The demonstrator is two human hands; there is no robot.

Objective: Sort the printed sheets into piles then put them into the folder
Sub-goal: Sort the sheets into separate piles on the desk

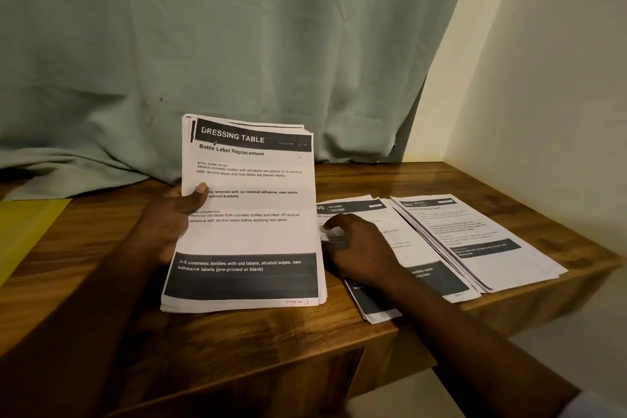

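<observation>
Current state: my left hand [169, 217] grips the unsorted stack [251, 214] at centre frame. The thumb clamps the front of the top sheet, headed "DRESSING TABLE", at its left edge; the fingers are hidden behind the stack. The stack stands tilted, its bottom edge on or just above the table [271, 332].

My right hand [356, 244] lies with curled fingers on the middle pile [403, 237], right of centre. Whether it pinches the top sheet or only presses it, I cannot tell. A second sorted pile [475, 237] lies just beside it, further right. The yellow folder [23, 231] lies flat at the left edge of the frame, well apart from both piles.

Handling: the sheets are thin, light and limp. Loose sheets are likely to slide over one another and fan out. Grip each pile at a long edge, thumb on top and fingers beneath, and square the edges before insertion into the folder.
</observation>
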